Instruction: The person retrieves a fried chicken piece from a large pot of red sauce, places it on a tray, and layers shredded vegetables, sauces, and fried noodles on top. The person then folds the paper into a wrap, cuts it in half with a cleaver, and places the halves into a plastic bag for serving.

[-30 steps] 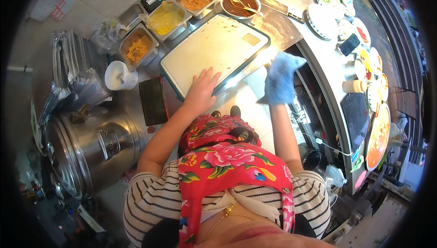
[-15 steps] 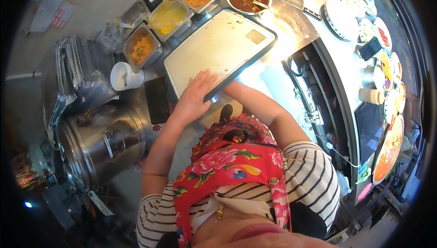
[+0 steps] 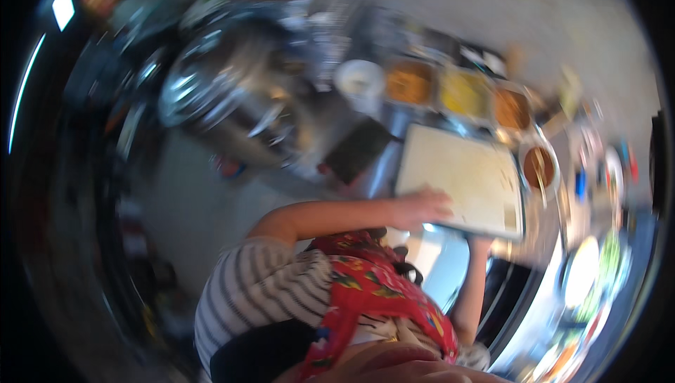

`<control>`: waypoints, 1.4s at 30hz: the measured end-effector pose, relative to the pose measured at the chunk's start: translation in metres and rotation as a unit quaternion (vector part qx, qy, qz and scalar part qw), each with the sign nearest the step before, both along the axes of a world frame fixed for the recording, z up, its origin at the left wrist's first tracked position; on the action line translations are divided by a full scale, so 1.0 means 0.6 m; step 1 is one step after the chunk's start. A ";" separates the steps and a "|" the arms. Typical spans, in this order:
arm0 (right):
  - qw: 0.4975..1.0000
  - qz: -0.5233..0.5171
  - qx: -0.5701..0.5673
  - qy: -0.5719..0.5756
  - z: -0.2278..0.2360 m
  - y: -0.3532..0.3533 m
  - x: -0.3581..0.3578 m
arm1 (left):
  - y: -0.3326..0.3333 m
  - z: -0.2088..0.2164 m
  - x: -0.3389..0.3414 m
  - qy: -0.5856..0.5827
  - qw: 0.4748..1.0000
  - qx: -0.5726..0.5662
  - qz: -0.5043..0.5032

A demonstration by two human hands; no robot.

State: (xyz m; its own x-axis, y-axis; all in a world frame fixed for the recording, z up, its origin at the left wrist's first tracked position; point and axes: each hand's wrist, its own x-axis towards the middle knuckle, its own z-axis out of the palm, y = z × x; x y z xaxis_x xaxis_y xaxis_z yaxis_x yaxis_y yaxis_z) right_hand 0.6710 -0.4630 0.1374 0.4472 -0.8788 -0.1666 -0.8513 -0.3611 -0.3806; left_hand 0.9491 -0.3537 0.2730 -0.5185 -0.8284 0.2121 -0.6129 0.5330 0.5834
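Note:
The whole view is smeared by motion. A white cutting board (image 3: 457, 172) with a dark edge lies on the counter, small dark scraps along its right side. My left hand (image 3: 424, 207) rests on the board's near left edge, fingers stretched out and holding nothing. At the near right edge is my right hand (image 3: 481, 244), its fingers hidden beneath the board's rim. Behind the board stand metal pans of orange shreds (image 3: 410, 82), yellow food (image 3: 464, 95) and more orange shreds (image 3: 512, 107). A bowl of brown sauce (image 3: 540, 166) with a spoon in it sits to the right.
A large steel pot (image 3: 218, 95) stands on the left. Close to the board lie a dark flat slab (image 3: 357, 150) and a white tub (image 3: 360, 79). Blurred plates of food, including a white plate (image 3: 582, 270), line the right side. Below the board's right edge is a dark opening (image 3: 508, 291).
My view has swung left, so the board and pans appear further right and turned. My left hand stays on the board; my right stays at its near edge.

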 end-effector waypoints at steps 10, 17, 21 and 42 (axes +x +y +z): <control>0.968 0.099 -0.177 -0.145 0.130 0.118 -0.107 | 0.023 -0.149 -0.058 -0.182 0.979 -0.070 0.062; 0.956 0.224 -0.086 -0.168 0.145 0.060 0.079 | 0.036 -0.169 -0.050 -0.178 0.983 -0.006 0.053; 0.950 0.216 -0.083 -0.207 0.148 0.093 0.086 | 0.089 -0.128 -0.049 -0.140 0.988 -0.004 0.070; 0.688 0.685 0.215 -0.099 0.253 0.716 0.796 | 0.922 -0.009 0.425 0.018 0.827 0.228 0.513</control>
